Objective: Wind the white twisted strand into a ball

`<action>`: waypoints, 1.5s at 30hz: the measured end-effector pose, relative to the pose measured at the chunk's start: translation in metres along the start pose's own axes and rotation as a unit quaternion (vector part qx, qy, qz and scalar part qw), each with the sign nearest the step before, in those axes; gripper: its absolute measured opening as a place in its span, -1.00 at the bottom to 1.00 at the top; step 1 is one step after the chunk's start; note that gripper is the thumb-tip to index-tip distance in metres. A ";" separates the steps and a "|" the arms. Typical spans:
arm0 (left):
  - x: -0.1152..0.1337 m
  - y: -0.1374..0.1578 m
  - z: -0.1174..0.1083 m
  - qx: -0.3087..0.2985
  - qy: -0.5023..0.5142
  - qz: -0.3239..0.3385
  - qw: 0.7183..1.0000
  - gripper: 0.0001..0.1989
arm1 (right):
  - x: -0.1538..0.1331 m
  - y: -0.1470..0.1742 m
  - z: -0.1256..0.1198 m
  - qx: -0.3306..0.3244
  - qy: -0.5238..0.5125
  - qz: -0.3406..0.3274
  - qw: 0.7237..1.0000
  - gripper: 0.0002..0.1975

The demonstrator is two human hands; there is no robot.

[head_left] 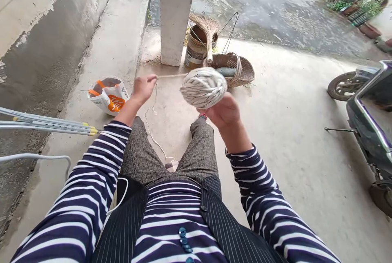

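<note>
My right hand (225, 112) grips a thick ball of off-white and grey yarn (202, 87) from below, out in front of my knees. To its left, my left hand (145, 89) is closed on the yarn strand (171, 76), which runs taut across to the ball. From the left hand the loose end of the strand hangs down between my legs and trails over the concrete floor. Where it ends, near my lap, something small and pale is partly hidden.
A white bag with orange handles (108, 96) stands left, near metal crutch-like poles (55, 124). Ahead are a pillar (177, 14), a bucket (194, 48), a straw broom (208, 30) and a wicker basket (245, 69). A scooter (372, 112) stands at right.
</note>
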State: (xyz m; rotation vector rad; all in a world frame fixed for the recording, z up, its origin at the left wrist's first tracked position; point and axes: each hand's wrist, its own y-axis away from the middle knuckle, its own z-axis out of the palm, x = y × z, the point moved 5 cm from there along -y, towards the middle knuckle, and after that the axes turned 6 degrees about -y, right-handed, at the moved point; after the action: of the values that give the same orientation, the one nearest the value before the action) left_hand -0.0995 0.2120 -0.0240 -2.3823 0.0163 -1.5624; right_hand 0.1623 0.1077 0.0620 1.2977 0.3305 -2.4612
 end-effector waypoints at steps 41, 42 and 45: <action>-0.038 0.193 0.074 -0.331 0.172 -0.246 0.894 -0.54 | 0.096 0.029 -0.075 0.257 0.035 0.005 0.966 -0.40; -0.037 0.194 0.073 -0.331 0.176 -0.248 0.893 -0.53 | 0.095 0.028 -0.075 0.253 0.037 0.003 0.967 -0.41; -0.029 0.194 0.071 -0.329 0.195 -0.259 0.887 -0.51 | 0.091 0.022 -0.079 0.246 0.054 -0.006 0.968 -0.39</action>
State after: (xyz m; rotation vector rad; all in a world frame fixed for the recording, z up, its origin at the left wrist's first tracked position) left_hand -0.0184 0.0476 -0.1247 -2.6262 -0.0086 -2.6324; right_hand 0.1821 0.0986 -0.0583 1.6230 -0.2708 -2.5814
